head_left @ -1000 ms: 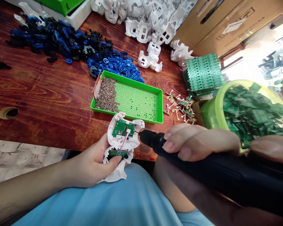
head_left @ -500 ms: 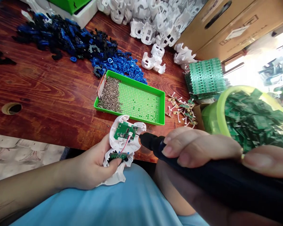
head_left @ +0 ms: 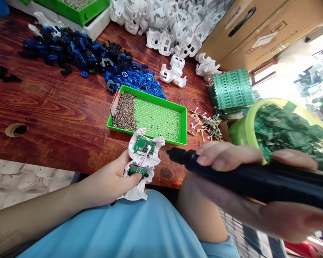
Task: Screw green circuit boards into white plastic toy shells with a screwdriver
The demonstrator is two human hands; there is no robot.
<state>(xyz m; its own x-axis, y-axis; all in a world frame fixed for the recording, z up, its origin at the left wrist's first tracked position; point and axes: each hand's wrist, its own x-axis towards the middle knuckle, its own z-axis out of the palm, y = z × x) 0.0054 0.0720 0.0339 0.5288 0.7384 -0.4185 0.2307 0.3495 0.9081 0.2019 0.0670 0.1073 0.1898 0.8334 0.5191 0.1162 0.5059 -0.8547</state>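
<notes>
My left hand (head_left: pixel 123 177) is closed around a white plastic housing (head_left: pixel 134 193), its thumb pressing the lower part. Inside the housing lie a green circuit board (head_left: pixel 143 146) and a smaller board (head_left: pixel 138 170), joined by thin red and white wires. Wrapped around a black electric screwdriver (head_left: pixel 231 175) is my right hand (head_left: pixel 247 179), on the right. The screwdriver's tip points left at the housing, with a gap between them. Just beyond the housing sits a green perforated tray (head_left: pixel 161 120) with small screws (head_left: pixel 125 111) heaped at its left end.
Blue and black plastic parts (head_left: pixel 97 61) are piled at the back left, white housings (head_left: pixel 169 25) at the back. To the right stand stacked green boards (head_left: pixel 233 89), a yellow-green bucket (head_left: pixel 249 125) of circuit boards and a cardboard box (head_left: pixel 237 39). Small wired boards (head_left: pixel 204 125) lie beside the tray.
The screwdriver has drawn back to the right, its tip leaving the edge of the circuit board. The housing in my left hand has shifted slightly.
</notes>
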